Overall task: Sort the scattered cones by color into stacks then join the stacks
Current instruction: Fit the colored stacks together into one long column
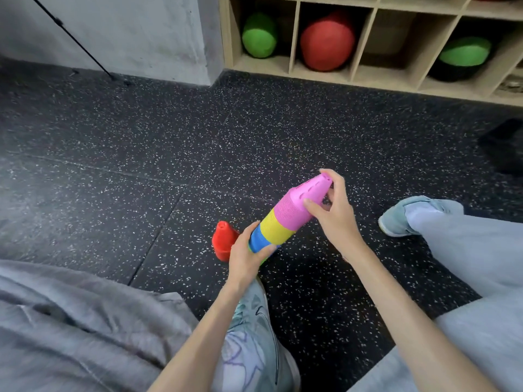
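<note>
Overhead, two hands tilt one joined stack (285, 219) of pink, yellow and blue cones: left hand (246, 253) fingers wrap its base, right hand (334, 210) fingers pinch its tip. One red stack (223, 239) stands on the floor (113, 165) beside.

I see a wooden shelf (368, 77) at the back, inside it two green balls (259, 35) (464, 56) and a red ball (327, 42), below it speckled black floor (141, 165), near its right end a black object (503, 148)
</note>
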